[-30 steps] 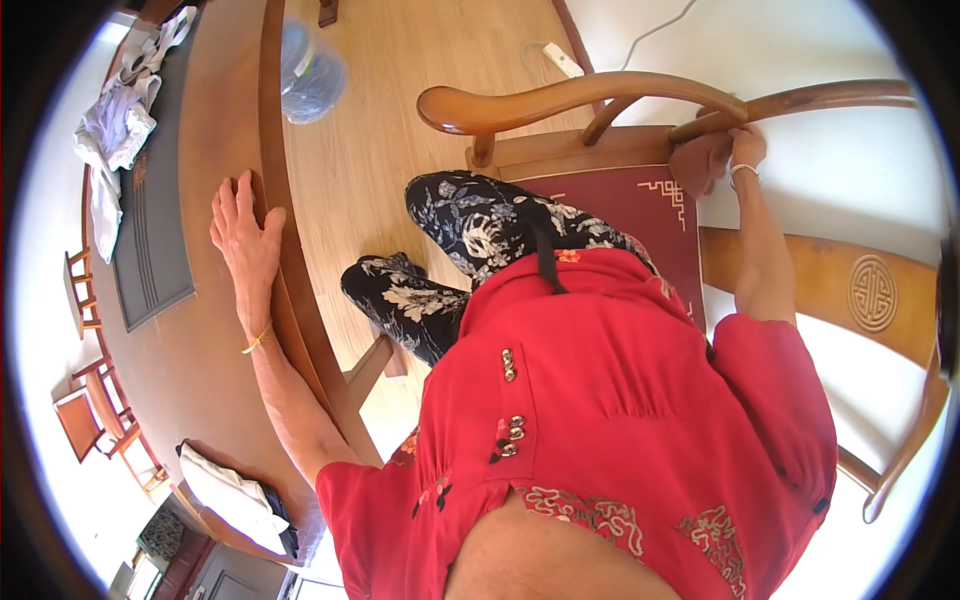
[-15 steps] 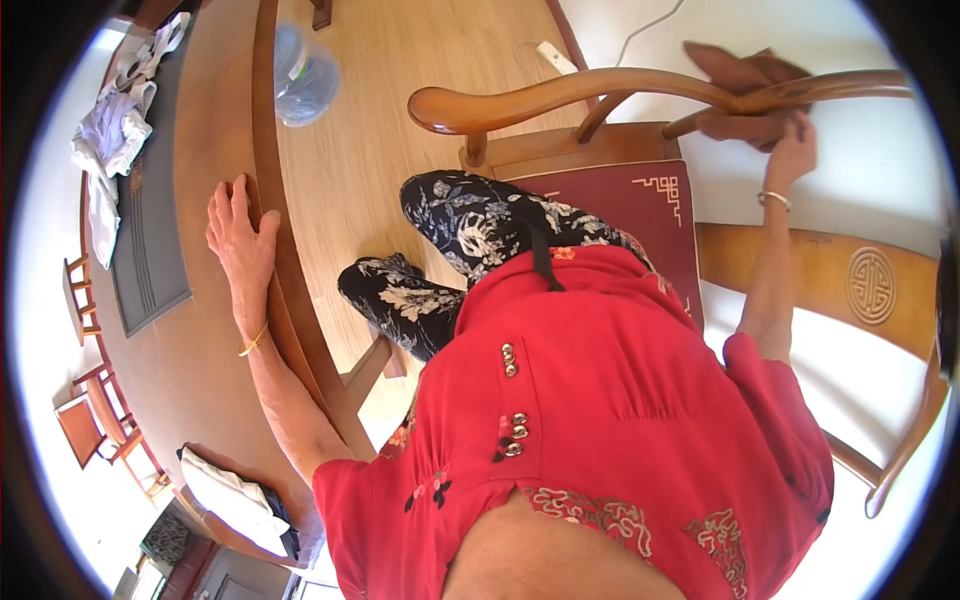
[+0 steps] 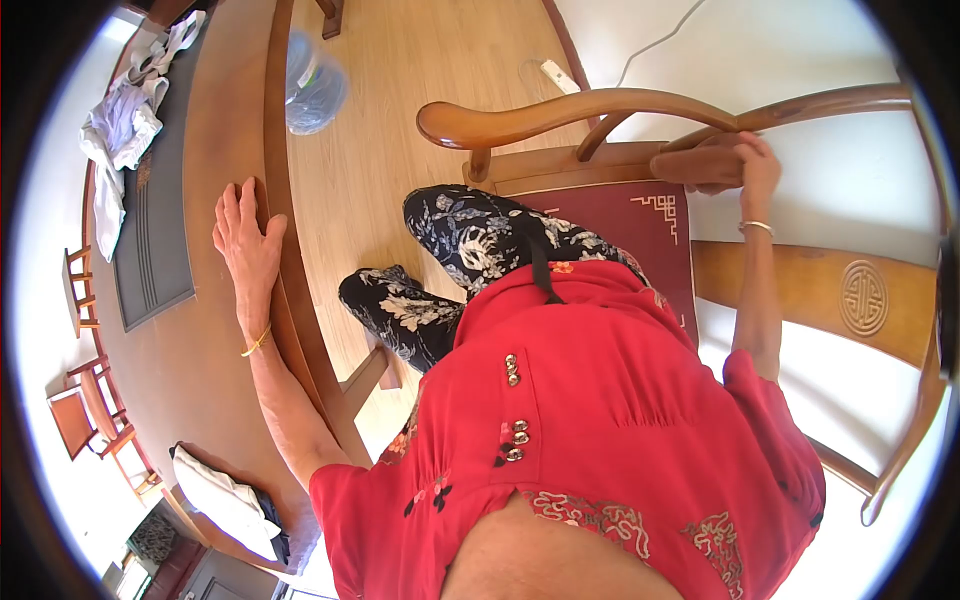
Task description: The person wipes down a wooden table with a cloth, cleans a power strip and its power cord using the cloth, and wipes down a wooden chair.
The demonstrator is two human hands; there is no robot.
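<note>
My left hand (image 3: 247,240) lies flat on the brown wooden table (image 3: 215,350), fingers spread near its edge. On the other side, my right hand (image 3: 759,175) is closed on a brown cloth (image 3: 705,166), which is bunched below the curved armrest (image 3: 560,108) of a wooden chair. The cloth is by a slanting support under the rail, above the chair's dark red seat cushion (image 3: 655,215). My fingers partly hide the cloth's right end.
Light clothes (image 3: 125,125) lie along the table's far side, and a white folded cloth (image 3: 225,500) is at its near end. A large clear plastic bottle (image 3: 315,85) and a white power strip (image 3: 560,77) are on the floor. The chair's carved backrest (image 3: 862,298) is at right.
My right hand has moved down and left with the brown cloth, from over the armrest rail to below it. The left hand stays on the table. The view has shifted slightly.
</note>
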